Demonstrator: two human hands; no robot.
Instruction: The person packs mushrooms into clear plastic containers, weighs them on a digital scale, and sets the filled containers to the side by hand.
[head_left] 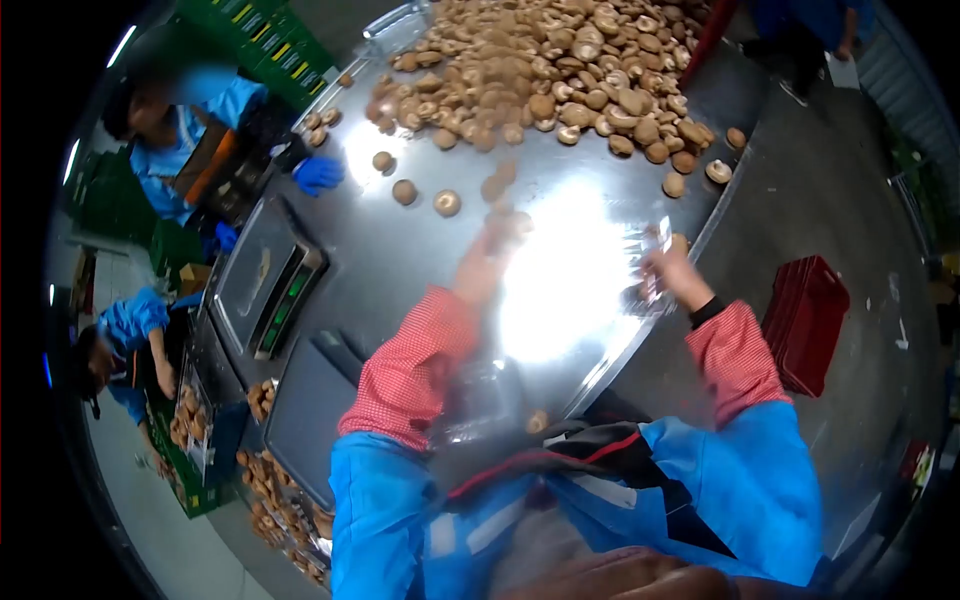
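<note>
My right hand [675, 277] is closed on the edge of a clear plastic tray [643, 250] near the right side of the metal table [400, 265]. Glare hides much of the tray, so its contents are hard to make out. My left hand [490, 255] is smeared by motion over the table's middle, just below a blurred brown mushroom [497, 183]. Whether its fingers grip anything is unclear. Loose mushrooms [446, 203] lie a little beyond it, in front of a large mushroom pile [560, 70]. Another clear tray [480, 400] sits close to my body.
A scale [265, 275] with a green display stands left, beside a dark grey lid-like panel [315, 415]. One co-worker with a blue glove [318, 174] is across the left edge; another bends over packed mushrooms [188, 415]. A red crate [805, 325] rests on the floor at right.
</note>
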